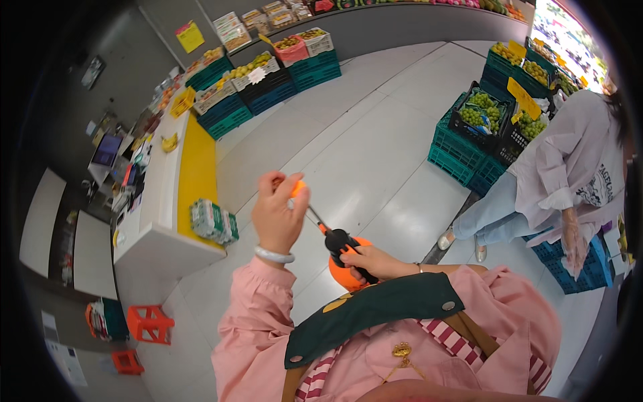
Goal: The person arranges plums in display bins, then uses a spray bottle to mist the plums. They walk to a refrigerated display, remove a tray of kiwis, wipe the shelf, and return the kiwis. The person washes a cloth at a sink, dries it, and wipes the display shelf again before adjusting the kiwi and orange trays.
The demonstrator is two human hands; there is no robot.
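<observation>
My left hand [277, 216] is raised in front of me, its fingers closed around a small orange tip [298, 188], which looks like a nozzle. From there a thin metal rod [315, 213] slopes down to a black handle [339, 242] with orange parts. That black piece is gripped by my right hand [374, 260], near my apron. Just below it shows a round orange body [346, 271], apparently the tank of a hand pump sprayer. My hand and the dark green apron [377, 306] hide part of it.
A white and yellow counter [198, 186] stands left, with wrapped bottles [213, 221] beside it. Fruit crates [241, 95] line the far left. At right, a person [567, 166] wearing a plastic glove sits by grape crates [459, 145]. Red stools [150, 324] stand lower left.
</observation>
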